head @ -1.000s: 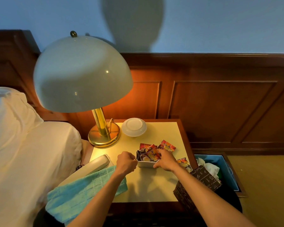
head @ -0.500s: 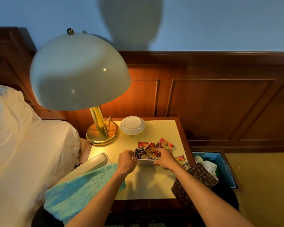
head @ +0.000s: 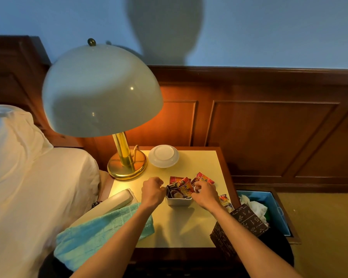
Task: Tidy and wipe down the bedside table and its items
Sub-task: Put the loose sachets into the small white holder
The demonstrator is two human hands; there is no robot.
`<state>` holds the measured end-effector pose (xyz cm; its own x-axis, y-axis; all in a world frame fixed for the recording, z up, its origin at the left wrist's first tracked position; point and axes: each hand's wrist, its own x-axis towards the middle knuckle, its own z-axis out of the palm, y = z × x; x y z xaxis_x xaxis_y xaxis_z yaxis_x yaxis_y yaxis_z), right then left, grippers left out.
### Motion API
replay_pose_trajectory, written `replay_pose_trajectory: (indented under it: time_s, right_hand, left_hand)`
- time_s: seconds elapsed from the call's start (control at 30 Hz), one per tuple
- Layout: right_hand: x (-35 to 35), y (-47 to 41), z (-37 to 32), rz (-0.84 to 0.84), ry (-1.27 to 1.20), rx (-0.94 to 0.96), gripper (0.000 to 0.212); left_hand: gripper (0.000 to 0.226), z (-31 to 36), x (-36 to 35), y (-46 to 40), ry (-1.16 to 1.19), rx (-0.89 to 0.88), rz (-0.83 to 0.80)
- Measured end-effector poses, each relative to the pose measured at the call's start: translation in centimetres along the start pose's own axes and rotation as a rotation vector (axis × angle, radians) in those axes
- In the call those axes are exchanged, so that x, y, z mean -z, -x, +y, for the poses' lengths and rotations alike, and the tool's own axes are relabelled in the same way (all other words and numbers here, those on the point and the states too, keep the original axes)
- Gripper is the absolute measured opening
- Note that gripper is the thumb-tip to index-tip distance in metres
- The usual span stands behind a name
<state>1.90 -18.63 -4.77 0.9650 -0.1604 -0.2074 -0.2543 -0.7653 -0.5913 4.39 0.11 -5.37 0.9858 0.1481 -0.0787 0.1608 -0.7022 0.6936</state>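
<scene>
Sachets [head: 180, 189] stand upright in a small white dish [head: 178, 200] at mid-surface, gathered there to clear the top for wiping. Right hand [head: 205, 194] pinches one at the dish's right rim, seemingly tucking it in. Left hand [head: 152, 191], curled shut, touches the left rim, likely to steady it. Two sachets lie loose just beyond the right hand. A cloth [head: 100, 231] waits at the surface [head: 181, 229] edge beside a phone [head: 117, 199].
</scene>
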Motion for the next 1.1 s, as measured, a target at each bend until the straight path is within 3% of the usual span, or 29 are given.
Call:
replay_pose_trajectory:
  time_s: [0.1,0.33,0.6,1.1]
  right_hand:
    - [0.1,0.0,0.0,0.077,-0.032,-0.011,0.03]
    - [-0.3,-0.1,0.1,0.071,-0.028,-0.015,0.009]
    - [-0.6,0.0,0.2,0.07,-0.016,-0.021,0.006]
    - [1.3,1.3,-1.6,0.198,-0.028,0.221,0.013]
  left_hand:
    - [0.024,1.0,0.5,-1.3,0.008,-0.109,0.02]
    - [0.023,1.9,0.4,-3.8,-0.103,-0.247,-0.185]
    - [0.015,0.8,-0.1,-3.3,-0.072,-0.234,-0.181]
    - [0.017,0.4,0.2,-2.0,0.048,-0.224,-0.08]
